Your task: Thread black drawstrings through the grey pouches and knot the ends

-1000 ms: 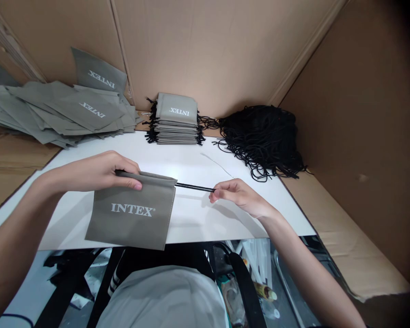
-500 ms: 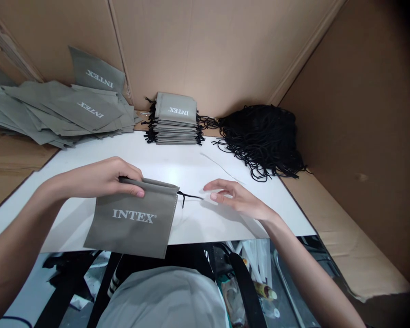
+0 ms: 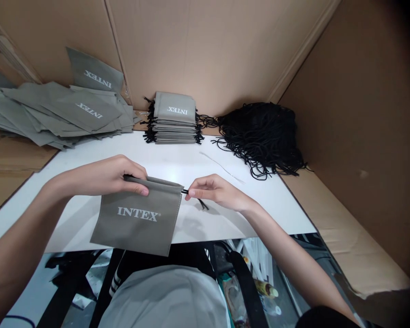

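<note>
My left hand [image 3: 128,177] grips the top edge of a grey drawstring pouch [image 3: 136,228] printed INTEX, thumb in front and fingers behind or inside the top. The pouch hangs over the front edge of the white table, its lettering upright to me. At its upper right corner a black cord [image 3: 185,192] comes out. My right hand [image 3: 213,190] pinches this cord close to the corner between thumb and fingers, and the cord's two loose ends dangle below the fingers.
On the white tabletop [image 3: 150,155], a neat stack of corded pouches [image 3: 176,107] stands at the back. Left of it lies a heap of grey pouches [image 3: 54,109]; to its right, a pile of black cords [image 3: 259,134]. A thin wire-like strand [image 3: 222,167] lies mid-table. Cardboard walls [image 3: 205,50] surround everything.
My right hand has moved left and closed on the black cord by the pouch corner; before, it was open beside it. The left hand and pouch shifted slightly right.
</note>
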Action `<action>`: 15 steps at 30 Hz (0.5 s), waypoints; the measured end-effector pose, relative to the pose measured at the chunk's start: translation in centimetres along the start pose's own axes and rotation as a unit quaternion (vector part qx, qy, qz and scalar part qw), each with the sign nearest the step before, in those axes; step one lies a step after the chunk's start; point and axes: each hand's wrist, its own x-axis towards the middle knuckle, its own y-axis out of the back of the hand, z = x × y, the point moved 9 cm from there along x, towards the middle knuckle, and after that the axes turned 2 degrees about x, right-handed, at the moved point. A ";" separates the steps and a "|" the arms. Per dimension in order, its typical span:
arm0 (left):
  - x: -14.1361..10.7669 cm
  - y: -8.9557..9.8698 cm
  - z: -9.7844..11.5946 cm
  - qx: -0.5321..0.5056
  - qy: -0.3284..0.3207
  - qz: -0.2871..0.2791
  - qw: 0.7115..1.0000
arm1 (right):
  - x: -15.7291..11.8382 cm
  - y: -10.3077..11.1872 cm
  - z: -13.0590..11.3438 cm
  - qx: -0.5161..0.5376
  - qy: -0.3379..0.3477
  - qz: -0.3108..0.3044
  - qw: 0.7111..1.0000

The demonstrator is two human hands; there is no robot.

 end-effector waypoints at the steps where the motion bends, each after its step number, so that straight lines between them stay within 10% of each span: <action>1: -0.1 0.0 -0.2 -0.002 0.000 0.003 1.000 | -0.2 0.4 0.2 -0.006 -0.008 0.007 1.000; 15: -0.6 0.5 -2.2 -0.031 0.022 0.031 0.999 | -3.2 4.3 2.0 0.030 -0.053 0.086 0.994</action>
